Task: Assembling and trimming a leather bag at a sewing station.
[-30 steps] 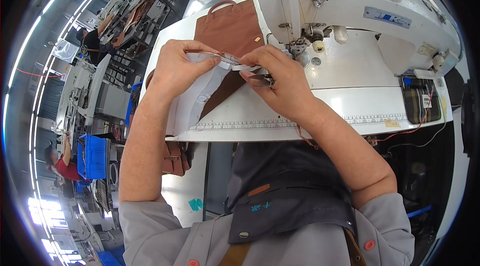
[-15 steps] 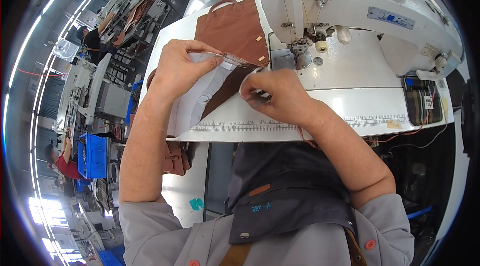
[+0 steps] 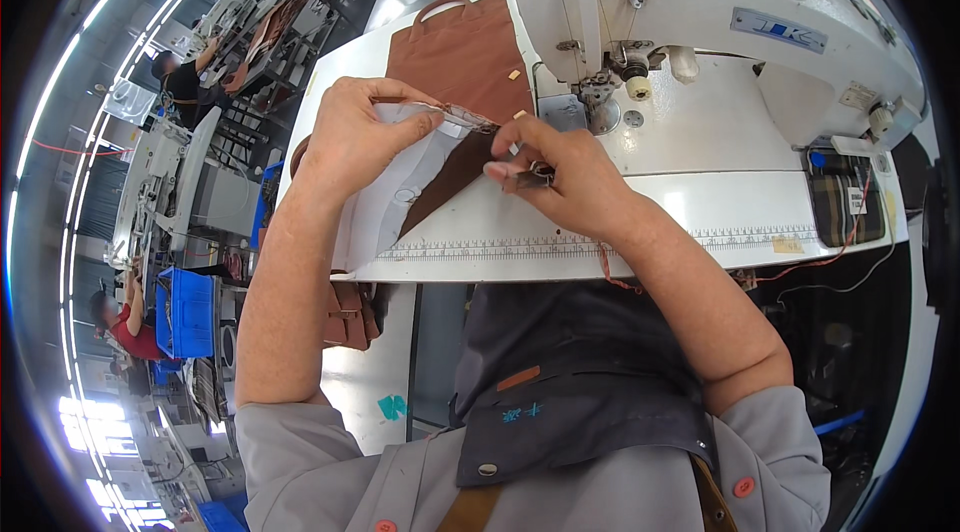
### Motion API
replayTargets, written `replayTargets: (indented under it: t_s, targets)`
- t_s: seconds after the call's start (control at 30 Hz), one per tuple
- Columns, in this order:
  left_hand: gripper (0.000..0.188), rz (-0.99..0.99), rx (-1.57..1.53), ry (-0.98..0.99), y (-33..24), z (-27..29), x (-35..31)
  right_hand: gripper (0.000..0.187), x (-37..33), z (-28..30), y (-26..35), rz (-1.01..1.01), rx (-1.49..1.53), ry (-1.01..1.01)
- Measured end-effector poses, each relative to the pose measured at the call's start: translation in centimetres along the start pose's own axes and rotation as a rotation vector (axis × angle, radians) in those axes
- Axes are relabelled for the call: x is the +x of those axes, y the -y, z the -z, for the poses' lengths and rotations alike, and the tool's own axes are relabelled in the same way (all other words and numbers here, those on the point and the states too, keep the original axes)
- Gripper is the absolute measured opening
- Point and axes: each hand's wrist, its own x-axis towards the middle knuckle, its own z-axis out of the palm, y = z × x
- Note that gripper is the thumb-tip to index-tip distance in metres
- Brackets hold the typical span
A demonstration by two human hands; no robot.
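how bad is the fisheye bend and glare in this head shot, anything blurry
Head view: strong barrel distortion, the table edge and its ruler strip curve; bright window glare blows out the lower-left rim; centre is sharp, left hand and right hand crisp; distant co-workers soft.

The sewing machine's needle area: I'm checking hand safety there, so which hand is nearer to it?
Right. The right hand holds a small metal tool just below and left of the needle area. The left hand pinches a clear strip farther left, over the brown fabric.

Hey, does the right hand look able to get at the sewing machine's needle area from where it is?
Probably yes: the right hand sits on the white table just beside the needle area, nothing lying between them, though its fingers already pinch a small metal tool.
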Motion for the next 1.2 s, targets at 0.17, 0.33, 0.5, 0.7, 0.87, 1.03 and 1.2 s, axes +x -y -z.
replayTargets:
  t_s: [0.17, 0.33, 0.5, 0.7, 0.87, 1.03, 1.2]
  targets:
    - [0.019, -0.012, 0.009, 0.022, -0.5, 0.0, -0.1, 0.051, 0.0, -0.3, -0.3, -0.038, -0.111, -0.076]
    - [0.020, -0.019, 0.030, 0.025, -0.4, -0.1, -0.1, 0.055, 0.2, -0.8, -1.2, 0.090, -0.178, -0.161]
    - [0.021, -0.013, 0.022, 0.015, 0.1, 0.1, 0.1, 0.052, 0.1, -0.4, -0.3, -0.074, -0.132, -0.162]
    - [0.021, 0.030, 0.001, 0.010, 0.0, 0.4, 0.2, 0.042, 0.1, -0.5, -1.8, -0.001, -0.247, -0.245]
    - [0.022, 0.059, -0.078, -0.004, 1.7, 0.9, 0.9, 0.031, -0.1, -0.2, -1.0, -0.157, -0.146, -0.270]
    - [0.023, 0.085, -0.119, -0.005, 2.5, 1.0, 1.7, 0.021, 0.3, 0.6, -0.6, -0.338, -0.151, -0.089]
    - [0.024, 0.089, -0.079, -0.034, 3.1, 0.8, 2.6, 0.018, 0.1, 0.5, -1.0, -0.290, -0.069, -0.143]
